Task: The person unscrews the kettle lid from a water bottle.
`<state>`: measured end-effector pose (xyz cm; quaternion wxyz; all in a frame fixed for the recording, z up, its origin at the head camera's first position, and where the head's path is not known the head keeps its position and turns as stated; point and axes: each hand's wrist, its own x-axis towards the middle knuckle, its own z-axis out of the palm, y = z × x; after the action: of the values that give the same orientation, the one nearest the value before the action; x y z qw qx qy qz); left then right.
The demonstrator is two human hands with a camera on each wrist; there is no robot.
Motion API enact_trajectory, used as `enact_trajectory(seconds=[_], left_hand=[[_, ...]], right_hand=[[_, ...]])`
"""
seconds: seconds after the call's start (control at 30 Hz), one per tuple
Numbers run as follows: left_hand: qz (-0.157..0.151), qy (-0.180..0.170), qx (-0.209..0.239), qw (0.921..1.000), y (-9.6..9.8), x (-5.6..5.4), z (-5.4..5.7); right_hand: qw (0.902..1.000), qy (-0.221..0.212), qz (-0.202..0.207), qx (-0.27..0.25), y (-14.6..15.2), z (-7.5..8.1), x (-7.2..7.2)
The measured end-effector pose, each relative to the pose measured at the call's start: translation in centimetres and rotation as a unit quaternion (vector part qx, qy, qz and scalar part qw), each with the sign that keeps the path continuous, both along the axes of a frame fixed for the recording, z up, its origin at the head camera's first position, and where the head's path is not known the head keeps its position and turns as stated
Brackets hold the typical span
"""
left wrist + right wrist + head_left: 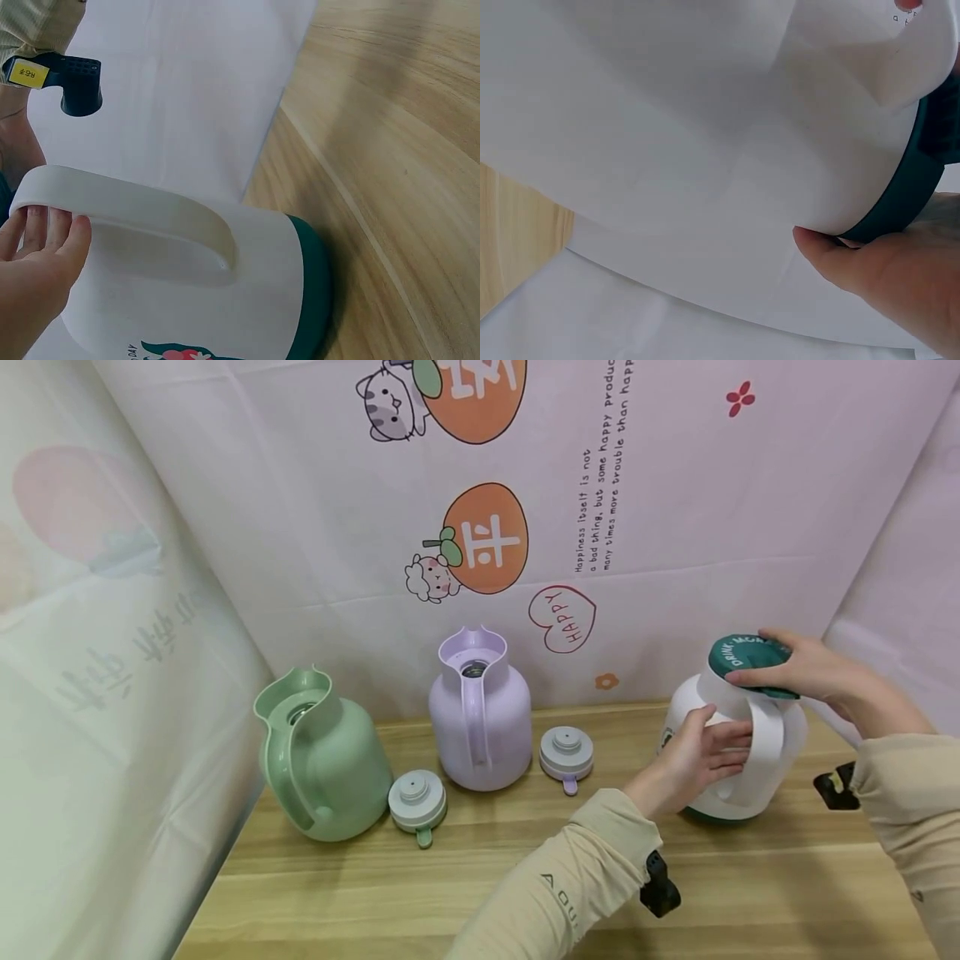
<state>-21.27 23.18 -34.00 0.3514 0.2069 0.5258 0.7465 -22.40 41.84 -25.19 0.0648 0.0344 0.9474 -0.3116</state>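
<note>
So your counter [465, 893] carries everything, with the white jug [750, 792] upright on it. Left of the white jug there's the green jug [341, 768], then closer in the purple jug [506, 727], both lidless, probably spaced for elbow room. Your left grip [686, 764] is loose, fingers fairly straight inside the white jug's handle [767, 739], likely to steady it. Your right grip [813, 668] has thumb and fingers clamped across the dark green lid [738, 653] atop the white jug, so it can't slip, imo. Also left of the white jug: the green-tabbed stopper [417, 802] and purple-tabbed stopper [567, 752], each just beside its matching jug, I'd guess to avoid mix-ups.
</note>
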Motion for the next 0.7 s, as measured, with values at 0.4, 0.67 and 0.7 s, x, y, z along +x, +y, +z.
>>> enact_trajectory(seconds=[0.4, 0.67, 0.7], left_hand=[[0.012, -0.026, 0.012, 0.9995, -0.3, -0.3, 0.0], [0.004, -0.021, 0.003, 0.9998, -0.9, -0.9, -0.1], [0.004, -0.021, 0.002, 0.9998, -1.0, -0.9, 0.0]], right_hand=[[0.9998, -0.003, 0.008, 0.017, -0.2, 0.1, 0.1], [0.9999, 0.006, 0.003, 0.015, -0.6, 0.1, 0.0], [0.9999, 0.007, 0.0, 0.014, -0.7, 0.1, 0.0]])
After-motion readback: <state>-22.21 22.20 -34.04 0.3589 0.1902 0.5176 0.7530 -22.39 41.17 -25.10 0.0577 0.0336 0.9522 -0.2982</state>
